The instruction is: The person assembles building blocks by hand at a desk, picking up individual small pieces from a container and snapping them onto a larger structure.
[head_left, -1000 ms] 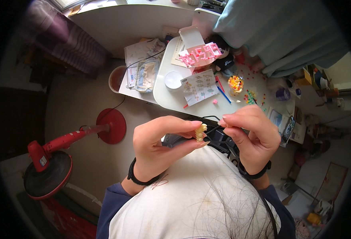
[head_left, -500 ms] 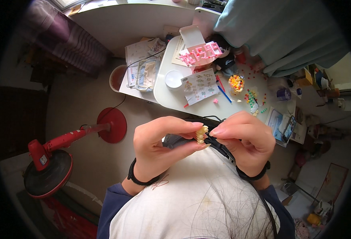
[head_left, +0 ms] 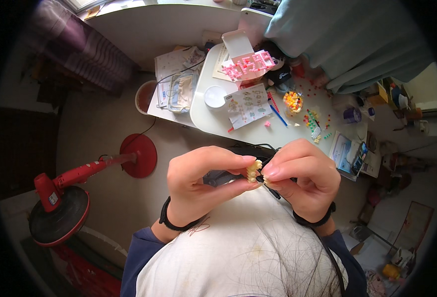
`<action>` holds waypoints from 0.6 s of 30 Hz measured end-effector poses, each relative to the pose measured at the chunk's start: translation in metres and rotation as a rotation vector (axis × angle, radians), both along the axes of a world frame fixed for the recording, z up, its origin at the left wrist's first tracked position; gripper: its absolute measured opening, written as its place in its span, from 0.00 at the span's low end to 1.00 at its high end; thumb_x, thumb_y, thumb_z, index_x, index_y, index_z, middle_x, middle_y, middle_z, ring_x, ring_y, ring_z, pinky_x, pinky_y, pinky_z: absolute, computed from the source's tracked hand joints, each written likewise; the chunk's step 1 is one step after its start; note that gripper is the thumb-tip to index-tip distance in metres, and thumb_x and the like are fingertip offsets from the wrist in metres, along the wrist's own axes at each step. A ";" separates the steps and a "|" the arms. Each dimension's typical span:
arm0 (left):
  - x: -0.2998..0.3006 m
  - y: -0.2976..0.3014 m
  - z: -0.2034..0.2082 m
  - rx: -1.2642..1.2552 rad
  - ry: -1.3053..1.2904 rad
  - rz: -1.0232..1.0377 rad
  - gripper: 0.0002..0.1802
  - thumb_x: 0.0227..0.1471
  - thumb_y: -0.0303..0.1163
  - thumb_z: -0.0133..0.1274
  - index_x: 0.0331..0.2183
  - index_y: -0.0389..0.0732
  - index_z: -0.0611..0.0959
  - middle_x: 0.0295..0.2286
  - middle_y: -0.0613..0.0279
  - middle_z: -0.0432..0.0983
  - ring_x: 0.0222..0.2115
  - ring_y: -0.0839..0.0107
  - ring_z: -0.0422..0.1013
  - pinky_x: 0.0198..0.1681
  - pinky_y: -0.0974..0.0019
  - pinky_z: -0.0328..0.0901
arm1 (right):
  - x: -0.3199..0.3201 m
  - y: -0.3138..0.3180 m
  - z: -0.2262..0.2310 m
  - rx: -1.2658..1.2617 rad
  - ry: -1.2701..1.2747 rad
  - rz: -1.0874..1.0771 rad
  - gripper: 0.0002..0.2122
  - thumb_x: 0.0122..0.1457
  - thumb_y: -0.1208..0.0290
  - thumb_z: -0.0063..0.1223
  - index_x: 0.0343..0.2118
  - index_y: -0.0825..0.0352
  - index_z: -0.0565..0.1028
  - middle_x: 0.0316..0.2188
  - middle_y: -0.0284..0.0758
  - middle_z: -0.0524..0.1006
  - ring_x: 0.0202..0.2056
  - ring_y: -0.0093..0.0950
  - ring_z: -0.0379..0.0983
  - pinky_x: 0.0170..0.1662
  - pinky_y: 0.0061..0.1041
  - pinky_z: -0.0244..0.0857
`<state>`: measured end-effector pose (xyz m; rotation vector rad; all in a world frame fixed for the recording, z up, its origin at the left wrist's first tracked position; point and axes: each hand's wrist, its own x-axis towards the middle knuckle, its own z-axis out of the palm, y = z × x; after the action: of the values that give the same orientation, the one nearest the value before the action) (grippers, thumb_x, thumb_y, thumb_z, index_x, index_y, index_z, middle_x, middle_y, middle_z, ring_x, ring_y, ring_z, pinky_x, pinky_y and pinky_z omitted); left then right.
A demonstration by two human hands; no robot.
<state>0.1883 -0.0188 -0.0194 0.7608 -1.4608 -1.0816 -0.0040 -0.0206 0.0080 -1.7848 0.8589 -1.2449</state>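
Beige floor (head_left: 104, 198), white desk (head_left: 213, 119), red fan (head_left: 60, 218), teal curtain (head_left: 347, 39).

Ahead of your fingers: white table (head_left: 213, 121) carrying a pink brick model (head_left: 248, 65), a round white lid (head_left: 214, 96), an instruction sheet (head_left: 247, 105), loose coloured beads (head_left: 311, 120). Left of your fingers: red floor fan (head_left: 60, 215).

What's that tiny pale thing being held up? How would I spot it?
Look below the white table, where the left hand and right hand meet. Pinched between their fingertips is a small cream brick stack with knobbly studs. It is paler than the bright loose bricks scattered on the table.
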 end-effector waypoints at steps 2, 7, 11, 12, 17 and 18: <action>0.000 0.000 0.000 -0.006 0.009 -0.005 0.20 0.34 0.19 0.67 0.36 0.34 0.82 0.28 0.57 0.80 0.28 0.72 0.77 0.32 0.73 0.72 | 0.001 0.001 0.000 -0.009 0.015 -0.012 0.11 0.43 0.87 0.62 0.31 0.69 0.78 0.28 0.37 0.78 0.29 0.29 0.75 0.32 0.22 0.67; 0.000 0.002 0.000 -0.008 -0.011 -0.019 0.20 0.34 0.19 0.68 0.35 0.34 0.82 0.28 0.57 0.80 0.28 0.72 0.77 0.32 0.73 0.72 | 0.001 0.003 -0.001 0.034 0.006 -0.015 0.11 0.43 0.86 0.63 0.31 0.68 0.78 0.28 0.36 0.79 0.29 0.28 0.75 0.32 0.21 0.67; 0.000 0.004 0.000 -0.018 -0.024 -0.013 0.19 0.34 0.20 0.68 0.34 0.34 0.82 0.28 0.58 0.80 0.28 0.72 0.77 0.32 0.73 0.72 | 0.002 0.004 -0.002 0.055 -0.022 -0.020 0.10 0.43 0.86 0.63 0.30 0.69 0.78 0.28 0.36 0.79 0.29 0.27 0.75 0.32 0.21 0.67; 0.000 0.004 0.000 -0.020 -0.028 -0.011 0.19 0.34 0.20 0.68 0.34 0.34 0.82 0.28 0.58 0.80 0.27 0.72 0.77 0.32 0.73 0.72 | 0.002 0.005 -0.002 0.056 -0.019 -0.018 0.10 0.43 0.86 0.63 0.30 0.69 0.78 0.28 0.36 0.79 0.29 0.27 0.75 0.32 0.21 0.67; -0.001 0.005 0.000 -0.020 -0.030 -0.015 0.19 0.33 0.20 0.68 0.34 0.34 0.82 0.28 0.58 0.80 0.27 0.72 0.77 0.31 0.73 0.71 | 0.001 0.006 -0.004 0.058 -0.026 -0.012 0.10 0.44 0.86 0.63 0.31 0.68 0.78 0.28 0.36 0.79 0.29 0.27 0.75 0.32 0.21 0.67; -0.001 0.005 -0.001 -0.018 -0.033 -0.014 0.19 0.33 0.20 0.68 0.34 0.35 0.82 0.28 0.58 0.80 0.27 0.72 0.77 0.31 0.73 0.71 | 0.002 0.006 -0.004 0.061 -0.029 -0.012 0.10 0.44 0.86 0.63 0.31 0.68 0.78 0.28 0.36 0.79 0.29 0.27 0.75 0.32 0.21 0.67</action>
<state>0.1874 -0.0136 -0.0200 0.7597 -1.5036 -1.0695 -0.0025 -0.0146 0.0040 -1.7115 0.8830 -1.2360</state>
